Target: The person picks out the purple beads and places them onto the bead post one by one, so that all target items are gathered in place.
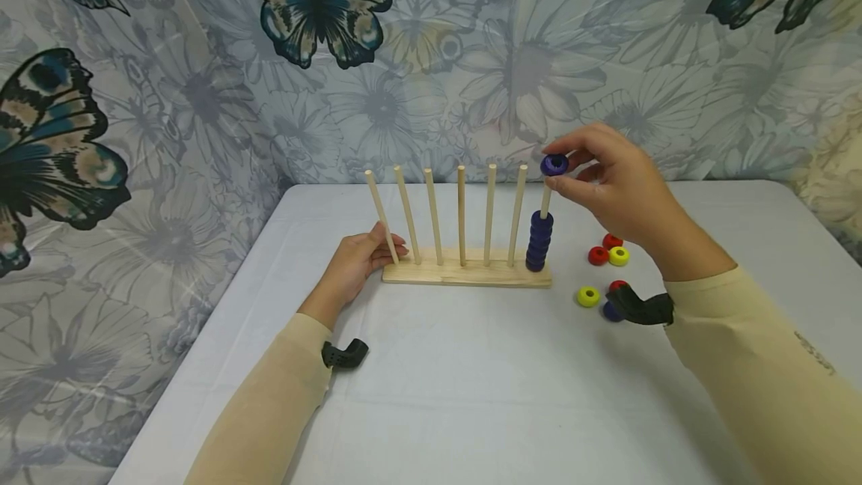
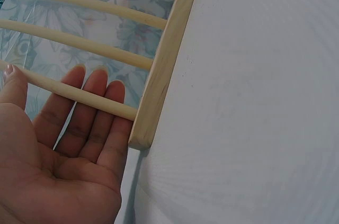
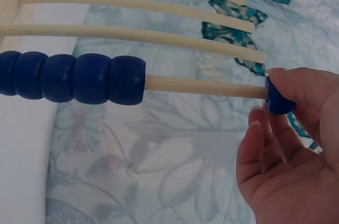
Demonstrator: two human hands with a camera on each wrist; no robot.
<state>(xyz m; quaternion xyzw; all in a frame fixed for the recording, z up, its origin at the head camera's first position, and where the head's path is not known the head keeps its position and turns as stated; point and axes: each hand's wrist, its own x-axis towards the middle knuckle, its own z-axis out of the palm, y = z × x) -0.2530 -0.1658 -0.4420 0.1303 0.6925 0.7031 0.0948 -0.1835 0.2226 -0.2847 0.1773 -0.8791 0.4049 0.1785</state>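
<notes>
My right hand [image 1: 609,178] pinches a dark blue bead [image 1: 554,165] between thumb and fingers, at the top of the rightmost peg. In the right wrist view the bead [image 3: 278,97] sits right at the peg's tip. Below it, a stack of blue beads [image 3: 74,78] fills the lower part of that peg [image 3: 206,87]. Close to the left end of the wooden peg rack [image 1: 465,275], my left hand [image 1: 357,260] has its fingers stretched behind the leftmost peg [image 2: 79,94]. Its thumb tip overlaps that peg in the left wrist view.
Right of the rack lie loose beads: red ones [image 1: 598,255], yellow ones [image 1: 588,296] and a blue one [image 1: 611,312], partly covered by the black wrist strap [image 1: 643,307]. The other pegs [image 1: 461,215] stand bare. A butterfly-patterned cloth [image 1: 417,96] hangs behind the white table [image 1: 431,380].
</notes>
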